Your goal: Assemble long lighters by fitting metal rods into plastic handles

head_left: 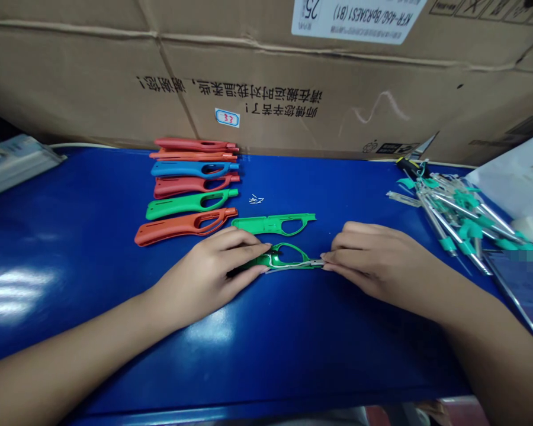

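A green plastic handle shell (288, 259) with metal parts set in it lies on the blue table (93, 278). My left hand (208, 269) presses down on its left end, fingers closed over it. My right hand (373, 260) pinches the shell's right tip, where a thin metal piece sticks out. Just behind lies a second, empty green handle half (273, 223).
A row of several handle shells, red, orange (184, 226), blue (194, 170) and green (190, 203), lies at the back left. A pile of metal rods with teal fittings (459, 216) sits at right. Cardboard boxes (293, 77) wall the back. Small metal springs (256, 199) lie mid-table.
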Demonstrator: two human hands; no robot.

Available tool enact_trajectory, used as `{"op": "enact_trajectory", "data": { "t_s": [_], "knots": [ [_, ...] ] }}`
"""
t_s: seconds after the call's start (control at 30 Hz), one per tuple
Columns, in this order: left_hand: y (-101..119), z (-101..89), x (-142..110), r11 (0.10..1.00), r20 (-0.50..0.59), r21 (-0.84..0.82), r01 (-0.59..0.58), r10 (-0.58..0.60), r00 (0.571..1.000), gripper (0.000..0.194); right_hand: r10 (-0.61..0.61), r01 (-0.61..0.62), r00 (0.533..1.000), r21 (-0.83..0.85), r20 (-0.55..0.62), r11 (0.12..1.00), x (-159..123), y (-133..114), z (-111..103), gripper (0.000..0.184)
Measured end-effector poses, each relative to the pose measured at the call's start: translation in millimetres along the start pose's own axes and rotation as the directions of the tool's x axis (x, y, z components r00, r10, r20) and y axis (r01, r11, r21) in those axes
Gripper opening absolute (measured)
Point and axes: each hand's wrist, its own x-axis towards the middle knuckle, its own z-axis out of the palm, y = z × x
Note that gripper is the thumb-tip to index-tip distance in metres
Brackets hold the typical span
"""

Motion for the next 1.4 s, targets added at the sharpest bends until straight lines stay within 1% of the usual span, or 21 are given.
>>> {"op": "enact_trajectory", "data": {
  "t_s": [0.07,0.17,0.33,0.4,0.53,0.6,0.77,0.87,1.0,1.1,1.23,1.4],
  "knots": [
    [0,-0.4,0,1.0,0.003,0.003,-0.001,0.001,1.0,0.029,0.007,-0.007,1.0,0.024,0.01,1.0,0,1,-1,0.026],
    [1,-1.0,-1,1.0,0.007,0.009,-0.004,0.004,1.0,0.029,0.049,-0.052,0.998,0.099,0.028,0.994,2,3,-2,0.02],
    [1,-0.5,-2,1.0,0.015,0.009,-0.01,0.01,1.0,0.029,0.155,-0.141,0.988,0.274,-0.03,0.952,10,1,1,0.014],
    [2,-0.1,-2,1.0,0.013,0.005,-0.008,0.008,1.0,0.028,0.217,-0.196,0.976,0.338,-0.023,0.921,13,-1,4,0.012],
    [5,0.8,-3,1.0,0.015,-0.001,-0.002,0.002,1.0,0.028,0.355,-0.359,0.93,0.445,0.097,0.82,17,-3,6,0.019],
    [6,1.5,-4,1.0,0.024,-0.006,0.0,0.0,1.0,0.028,0.392,-0.414,0.908,0.473,0.151,0.777,17,-3,5,0.019],
    [9,3.7,-4,1.0,0.037,-0.006,0.001,-0.001,0.999,0.028,0.426,-0.49,0.872,0.438,0.241,0.754,19,-6,-1,0.017],
    [10,4.5,-4,1.0,0.027,0.0,-0.008,0.008,1.0,0.027,0.458,-0.525,0.851,0.37,0.257,0.766,21,-8,-4,0.019],
    [10,4.7,-3,1.0,0.034,0.004,-0.005,0.005,0.999,0.027,0.422,-0.491,0.866,0.294,0.267,0.82,27,-10,-7,0.018],
    [8,4.4,-4,1.0,0.03,0.012,-0.012,0.011,0.999,0.027,0.404,-0.48,0.869,0.285,0.287,0.83,34,-11,-10,0.017],
    [5,2.1,-6,1.0,0.006,0.024,-0.009,0.009,1.0,0.027,0.428,-0.533,0.836,0.324,0.342,0.782,42,-16,-12,0.018],
    [4,-1.7,-5,1.0,0.005,-0.001,-0.007,0.007,1.0,0.028,0.462,-0.58,0.814,0.448,0.352,0.68,37,-16,-9,0.017]
  ]
}}
